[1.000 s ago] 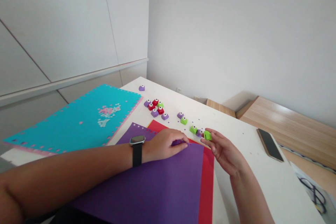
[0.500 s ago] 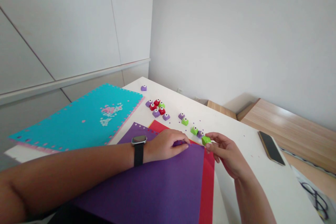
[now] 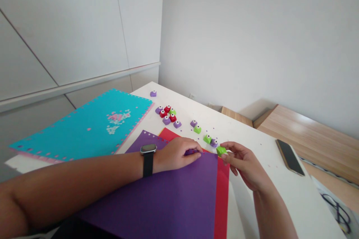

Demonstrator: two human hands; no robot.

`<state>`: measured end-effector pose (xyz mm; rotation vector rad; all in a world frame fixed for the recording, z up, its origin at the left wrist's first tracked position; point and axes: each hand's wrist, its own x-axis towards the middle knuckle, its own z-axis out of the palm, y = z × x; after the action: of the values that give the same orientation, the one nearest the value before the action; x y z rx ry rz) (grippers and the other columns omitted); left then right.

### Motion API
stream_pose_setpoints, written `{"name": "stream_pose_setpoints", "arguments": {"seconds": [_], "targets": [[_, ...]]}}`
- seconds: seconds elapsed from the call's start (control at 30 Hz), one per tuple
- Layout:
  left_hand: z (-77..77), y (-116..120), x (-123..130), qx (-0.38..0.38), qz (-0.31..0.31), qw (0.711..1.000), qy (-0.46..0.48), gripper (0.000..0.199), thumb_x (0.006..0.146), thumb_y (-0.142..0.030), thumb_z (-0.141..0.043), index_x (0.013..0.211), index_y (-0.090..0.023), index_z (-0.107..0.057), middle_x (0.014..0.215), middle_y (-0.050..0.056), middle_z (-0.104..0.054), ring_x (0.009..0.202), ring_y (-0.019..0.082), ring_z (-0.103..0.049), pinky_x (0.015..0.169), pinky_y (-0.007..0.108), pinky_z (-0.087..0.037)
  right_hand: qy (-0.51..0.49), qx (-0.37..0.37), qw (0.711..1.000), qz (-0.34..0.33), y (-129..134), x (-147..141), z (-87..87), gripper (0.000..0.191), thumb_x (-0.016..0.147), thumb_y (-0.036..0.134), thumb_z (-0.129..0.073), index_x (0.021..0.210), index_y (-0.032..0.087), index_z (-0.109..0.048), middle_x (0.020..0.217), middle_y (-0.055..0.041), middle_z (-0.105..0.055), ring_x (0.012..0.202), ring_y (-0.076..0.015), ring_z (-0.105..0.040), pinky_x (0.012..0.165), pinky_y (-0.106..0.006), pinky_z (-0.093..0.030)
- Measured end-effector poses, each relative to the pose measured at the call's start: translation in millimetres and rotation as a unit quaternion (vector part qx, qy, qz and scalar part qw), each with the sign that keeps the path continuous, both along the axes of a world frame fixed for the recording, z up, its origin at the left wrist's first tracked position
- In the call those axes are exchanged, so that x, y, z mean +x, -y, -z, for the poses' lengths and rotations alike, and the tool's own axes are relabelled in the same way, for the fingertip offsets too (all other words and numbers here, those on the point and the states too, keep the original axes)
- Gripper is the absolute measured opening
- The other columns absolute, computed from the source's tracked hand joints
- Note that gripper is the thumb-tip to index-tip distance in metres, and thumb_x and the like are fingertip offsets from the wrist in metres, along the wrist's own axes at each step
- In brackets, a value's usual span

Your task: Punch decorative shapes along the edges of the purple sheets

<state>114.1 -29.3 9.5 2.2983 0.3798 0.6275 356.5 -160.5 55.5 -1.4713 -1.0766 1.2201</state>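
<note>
My right hand (image 3: 243, 162) pinches a green craft paper punch (image 3: 221, 151) between thumb and fingers, at the top right corner of the purple paper (image 3: 179, 194). My left hand (image 3: 179, 154) rests on that sheet, thumb and fingertips drawn together at its upper edge; a dark watch is on the wrist. Small punched shapes line part of the purple edge. Beneath lies red paper (image 3: 222, 194), showing along the right side and at the top. Just beyond my right hand stand a purple punch (image 3: 214, 142) and another green punch (image 3: 207, 139).
More red, green and purple punches (image 3: 172, 118) cluster farther back. To the left lies a blue sheet (image 3: 84, 127) with a punched border and a pile of pink and pale confetti (image 3: 117, 117). A phone (image 3: 289, 157) lies at the table's right edge. Purple paper bits dot the white table.
My right hand has shifted slightly right with the green punch, which has turned a little. My left hand has stayed in place on the purple paper.
</note>
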Motion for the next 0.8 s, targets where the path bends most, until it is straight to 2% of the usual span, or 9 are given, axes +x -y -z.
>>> {"name": "stream_pose_setpoints", "arguments": {"seconds": [0.5, 0.8], "targets": [[-1.1, 0, 0, -0.002, 0.004, 1.000, 0.010, 0.018, 0.099, -0.031, -0.060, 0.108, -0.021, -0.072, 0.103, 0.005, -0.076, 0.095, 0.020, -0.070, 0.087, 0.029, -0.049, 0.031, -0.014, 0.999, -0.006, -1, -6, -2.6, 0.040, 0.082, 0.038, -0.082, 0.114, 0.019, -0.065, 0.059, 0.0080, -0.049, 0.045, -0.0066, -0.038, 0.041, -0.022, -0.024], [-2.3, 0, 0, -0.006, 0.009, 1.000, 0.009, 0.019, 0.099, -0.030, -0.061, 0.109, -0.020, -0.073, 0.104, 0.005, -0.076, 0.096, 0.020, -0.070, 0.087, 0.029, -0.049, 0.013, -0.029, 0.999, -0.041, 2, -12, -6.5, 0.042, 0.085, 0.043, -0.079, 0.118, 0.022, -0.063, 0.067, 0.0047, -0.057, 0.046, -0.0078, -0.040, 0.043, -0.024, -0.026]]}}
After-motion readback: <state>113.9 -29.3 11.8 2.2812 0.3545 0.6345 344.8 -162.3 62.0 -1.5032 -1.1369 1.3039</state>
